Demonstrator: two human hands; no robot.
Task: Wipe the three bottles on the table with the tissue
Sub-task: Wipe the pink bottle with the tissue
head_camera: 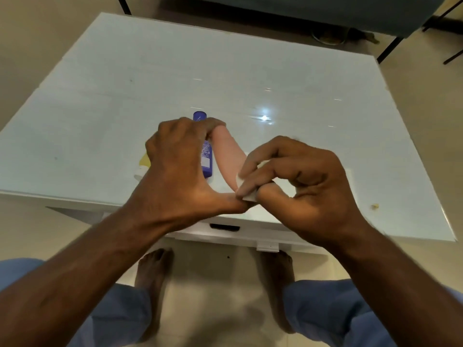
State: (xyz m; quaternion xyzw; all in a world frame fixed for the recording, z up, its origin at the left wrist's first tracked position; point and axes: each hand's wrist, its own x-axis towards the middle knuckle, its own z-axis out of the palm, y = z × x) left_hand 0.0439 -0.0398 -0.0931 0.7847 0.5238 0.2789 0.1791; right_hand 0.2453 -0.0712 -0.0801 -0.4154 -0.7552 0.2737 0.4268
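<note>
- Yellow bottle (144,160) lies on the white surface (100,108), mostly hidden behind the left hand.
- Left hand (180,169) holds the pink bottle (229,156) lengthwise above the near edge, fingers (213,123) curled over its far end, thumb at its near end.
- Blue bottle (206,156) lies on the surface just beside the pink one, partly behind the left hand.
- Right hand (300,186) pinches the white tissue (246,190) between thumb and fingers, pressing it against the pink bottle's near end.
- Bare feet (152,274) on the floor below.
</note>
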